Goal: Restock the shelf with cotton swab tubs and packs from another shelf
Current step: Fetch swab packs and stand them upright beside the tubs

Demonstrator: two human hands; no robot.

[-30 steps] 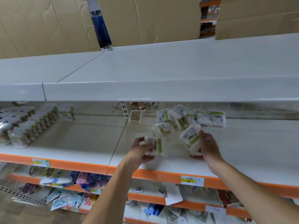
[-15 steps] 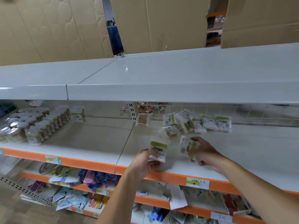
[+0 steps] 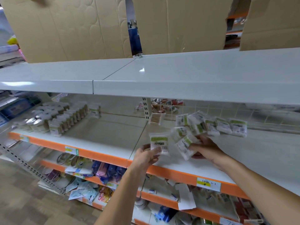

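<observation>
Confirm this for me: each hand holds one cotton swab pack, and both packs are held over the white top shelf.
Not quite. Each hand does hold a pack: left hand one pack, right hand another. But the head view shows them over the orange-edged shelf below, not the white top shelf.

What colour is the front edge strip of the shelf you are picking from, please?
Orange, on the shelf's front edge strip, clear in the head view.

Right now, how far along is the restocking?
Done: rows of tubs and packs stand on the shelf's left. In hand: the left hand holds one pack, the right hand another. Left: a loose pile behind.
</observation>
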